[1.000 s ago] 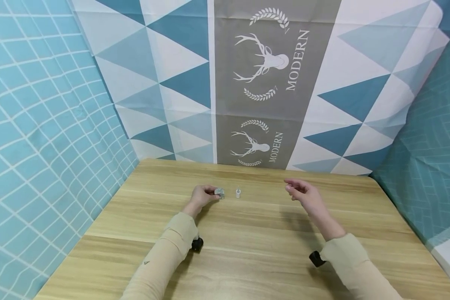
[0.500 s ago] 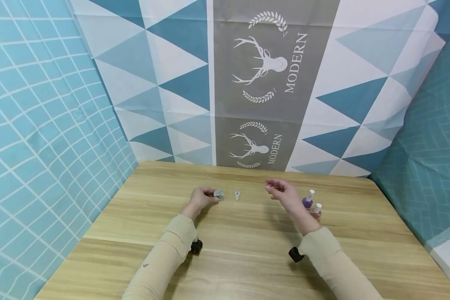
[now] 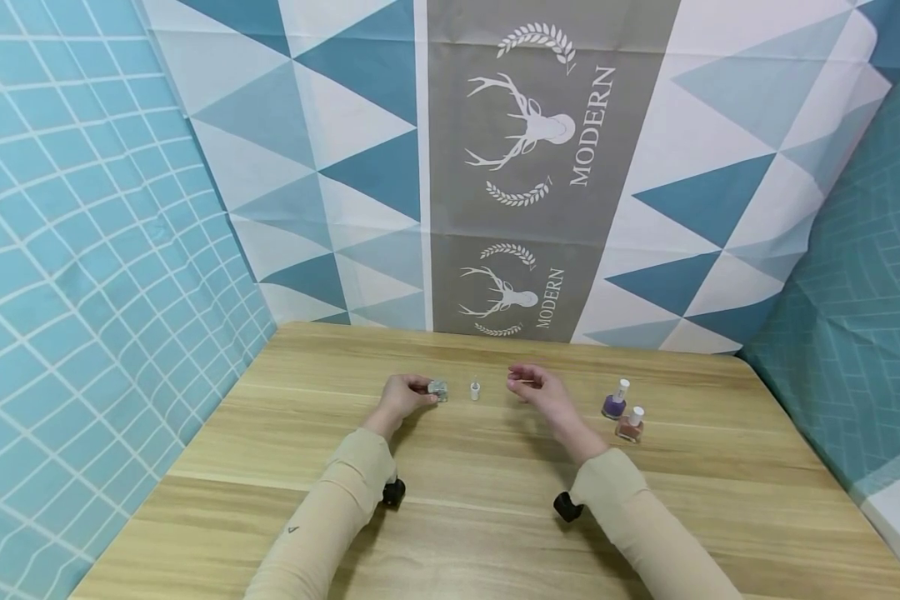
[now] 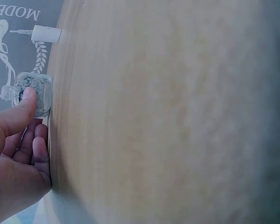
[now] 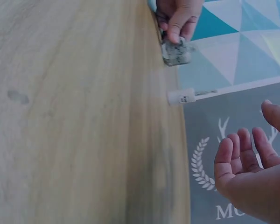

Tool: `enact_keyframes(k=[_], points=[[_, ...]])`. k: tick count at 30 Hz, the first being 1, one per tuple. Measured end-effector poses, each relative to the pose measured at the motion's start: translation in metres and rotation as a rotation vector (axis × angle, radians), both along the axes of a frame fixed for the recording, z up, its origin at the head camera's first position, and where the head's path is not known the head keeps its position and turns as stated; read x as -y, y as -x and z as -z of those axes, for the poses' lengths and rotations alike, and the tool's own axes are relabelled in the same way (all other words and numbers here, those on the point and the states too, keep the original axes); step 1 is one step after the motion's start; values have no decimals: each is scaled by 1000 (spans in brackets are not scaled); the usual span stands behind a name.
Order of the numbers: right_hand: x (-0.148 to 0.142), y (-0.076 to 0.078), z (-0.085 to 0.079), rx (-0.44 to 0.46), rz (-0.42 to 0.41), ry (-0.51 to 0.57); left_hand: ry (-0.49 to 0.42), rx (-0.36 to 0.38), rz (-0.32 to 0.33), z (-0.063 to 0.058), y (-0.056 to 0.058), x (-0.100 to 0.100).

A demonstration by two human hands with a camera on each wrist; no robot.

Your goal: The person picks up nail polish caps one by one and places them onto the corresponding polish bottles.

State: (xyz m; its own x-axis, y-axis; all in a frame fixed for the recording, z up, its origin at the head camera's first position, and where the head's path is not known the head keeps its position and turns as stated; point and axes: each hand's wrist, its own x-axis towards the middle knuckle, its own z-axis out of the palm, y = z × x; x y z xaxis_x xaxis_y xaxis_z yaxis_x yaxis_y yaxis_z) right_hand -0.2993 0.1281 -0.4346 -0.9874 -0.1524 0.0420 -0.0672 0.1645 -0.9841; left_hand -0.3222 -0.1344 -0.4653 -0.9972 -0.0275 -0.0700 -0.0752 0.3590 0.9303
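Note:
At the back middle of the table, my left hand (image 3: 403, 398) pinches a small clear nail polish bottle (image 3: 438, 391) with silvery glitter in it. Its neck is uncapped in the left wrist view, where the thumb (image 4: 25, 105) presses on the glass. Just right of the bottle, a white nail polish cap (image 3: 475, 391) stands on its top, its brush (image 4: 21, 32) pointing up. My right hand (image 3: 543, 393) hovers to the right of the cap, fingers loosely bent and apart from the thumb, holding nothing, as the right wrist view (image 5: 252, 163) also has it.
To the right of my right forearm stand a purple nail polish bottle (image 3: 613, 406) and a pinkish-brown one (image 3: 630, 428), both with white caps. A printed cloth (image 3: 510, 167) hangs behind the wooden table's (image 3: 480, 533) far edge.
My right hand has moved left from the right side toward the upturned cap, uncovering the purple and pinkish-brown bottles. My left hand keeps its hold on the glitter bottle.

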Motion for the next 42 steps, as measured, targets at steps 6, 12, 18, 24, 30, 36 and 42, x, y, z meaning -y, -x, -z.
enact_keyframes(k=[6, 12, 18, 24, 30, 36, 42], points=[[9, 9, 13, -10, -6, -46, 5, 11, 0, -3, -2, -2], [16, 15, 18, 24, -21, -93, 18, 6, 7, -4, -2, -2], [21, 22, 20, 46, -62, -150, 20, 6, 9, -3, 1, -2], [27, 29, 23, 75, -87, -197, 13, 8, 10, -1, 3, -1], [33, 36, 25, 61, -98, -256, 7, 10, 11, 0, 4, -1], [39, 41, 24, 45, -123, -305, 14, 3, 13, 1, 3, 0], [45, 44, 25, -13, -118, -380, 22, 1, 11, 1, 1, 1]])
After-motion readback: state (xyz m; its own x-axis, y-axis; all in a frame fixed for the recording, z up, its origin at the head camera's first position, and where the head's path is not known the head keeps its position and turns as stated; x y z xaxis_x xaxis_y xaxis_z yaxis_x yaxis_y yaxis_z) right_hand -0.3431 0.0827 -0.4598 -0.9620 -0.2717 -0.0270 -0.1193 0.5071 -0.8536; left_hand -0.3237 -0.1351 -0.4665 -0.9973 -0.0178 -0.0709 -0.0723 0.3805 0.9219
